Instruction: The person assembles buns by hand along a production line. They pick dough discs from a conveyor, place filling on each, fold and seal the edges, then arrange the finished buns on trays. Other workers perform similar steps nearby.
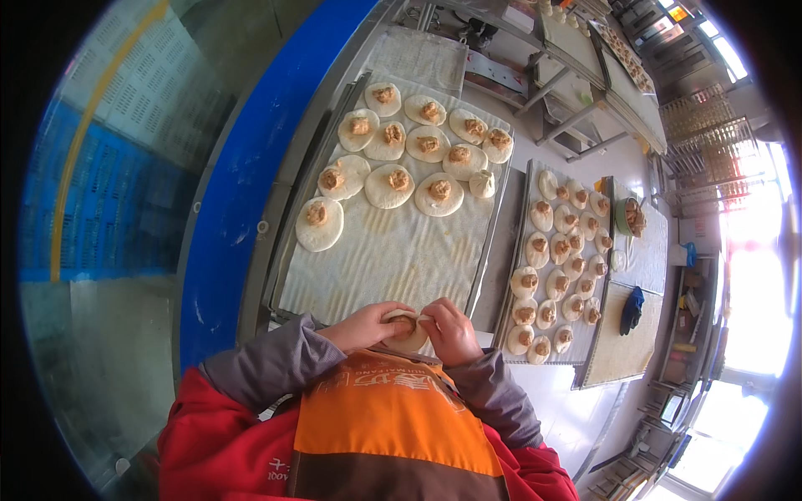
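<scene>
Fingers of the left hand (361, 328) are cupping a filled dough round (409, 341) from its left side, while those of the right hand (452, 332) are pinching its rim; this round is sitting between the hands, in front of the orange apron (393, 409) and at the near edge of a cloth-lined tray (384, 271). That tray is carrying twelve open dough rounds (384, 198), each bearing one lump of brown filling, and one gathered, closed bun (482, 184) at its right edge. To the right, a second tray (572, 356) is holding more than twenty smaller-looking filled rounds (541, 219), closely packed, so an exact count is uncertain. Just beyond its right edge, one green bowl (620, 217) is containing brown filling (635, 221). Nearer the person, one dark blue item (632, 311), its kind unclear, is lying beside the second tray.
</scene>
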`<state>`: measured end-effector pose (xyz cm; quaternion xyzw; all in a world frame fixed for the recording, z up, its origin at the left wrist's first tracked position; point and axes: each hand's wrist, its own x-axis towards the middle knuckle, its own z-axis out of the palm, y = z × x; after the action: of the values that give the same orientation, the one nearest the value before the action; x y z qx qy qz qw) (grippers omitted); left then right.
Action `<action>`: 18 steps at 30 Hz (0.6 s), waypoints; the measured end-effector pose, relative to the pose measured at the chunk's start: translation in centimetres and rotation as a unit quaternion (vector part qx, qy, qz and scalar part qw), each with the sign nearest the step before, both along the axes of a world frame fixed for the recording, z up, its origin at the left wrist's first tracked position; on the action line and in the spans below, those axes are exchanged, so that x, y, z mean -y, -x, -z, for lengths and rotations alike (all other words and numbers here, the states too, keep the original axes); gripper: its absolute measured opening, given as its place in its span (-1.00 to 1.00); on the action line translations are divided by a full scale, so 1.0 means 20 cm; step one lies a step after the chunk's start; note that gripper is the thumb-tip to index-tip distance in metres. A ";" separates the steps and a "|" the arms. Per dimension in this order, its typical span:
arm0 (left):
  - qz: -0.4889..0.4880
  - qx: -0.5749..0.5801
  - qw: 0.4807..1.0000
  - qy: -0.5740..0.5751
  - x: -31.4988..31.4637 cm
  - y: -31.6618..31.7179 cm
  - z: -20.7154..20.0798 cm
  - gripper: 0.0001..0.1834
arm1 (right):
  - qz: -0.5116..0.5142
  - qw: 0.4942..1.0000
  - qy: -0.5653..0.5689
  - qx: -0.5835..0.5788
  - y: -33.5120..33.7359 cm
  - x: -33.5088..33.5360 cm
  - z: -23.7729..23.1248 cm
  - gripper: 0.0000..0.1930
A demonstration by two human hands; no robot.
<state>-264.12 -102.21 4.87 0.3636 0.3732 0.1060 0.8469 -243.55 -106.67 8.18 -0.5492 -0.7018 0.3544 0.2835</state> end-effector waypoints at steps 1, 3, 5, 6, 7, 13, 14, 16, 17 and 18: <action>0.009 0.010 0.999 -0.031 0.02 0.00 0.01 -0.49 | 0.000 1.000 -0.022 0.009 0.00 0.01 0.00 -0.80; 0.001 0.016 0.998 -0.059 0.06 0.00 0.03 -0.52 | 0.026 0.996 0.063 -0.063 0.00 0.02 0.00 -0.83; 0.021 -0.011 0.986 -0.168 0.08 -0.01 0.04 -0.56 | 0.014 0.995 0.072 -0.074 0.00 0.02 0.00 -0.83; 0.041 -0.007 0.978 -0.206 0.08 -0.01 0.05 -0.57 | -0.019 0.998 0.042 -0.049 0.01 0.02 0.00 -0.81; 0.039 -0.032 0.989 -0.137 0.07 -0.01 0.05 -0.60 | -0.025 0.999 0.014 -0.021 0.01 0.02 0.01 -0.80; 0.113 -0.057 0.968 -0.216 0.01 -0.02 0.03 -0.58 | -0.031 0.997 0.039 -0.051 0.01 0.03 0.00 -0.85; 0.088 -0.093 0.963 -0.238 0.03 -0.02 0.02 -0.58 | -0.018 1.000 -0.001 -0.014 0.01 0.03 -0.01 -0.84; -0.036 -0.008 0.999 -0.024 0.07 -0.04 0.00 -0.61 | -0.030 0.993 -0.092 0.071 0.00 0.03 -0.02 -0.80; -0.079 0.017 0.997 0.001 0.09 -0.05 -0.01 -0.66 | -0.038 0.990 -0.109 0.075 -0.01 0.03 -0.03 -0.78; -0.115 0.036 0.992 0.042 0.10 -0.06 -0.02 -0.70 | -0.037 0.996 -0.074 0.033 -0.01 0.03 -0.03 -0.78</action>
<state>-262.84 -104.28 5.24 0.2782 0.3862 0.1992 0.8566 -243.30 -107.31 8.88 -0.5120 -0.7546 0.2936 0.2867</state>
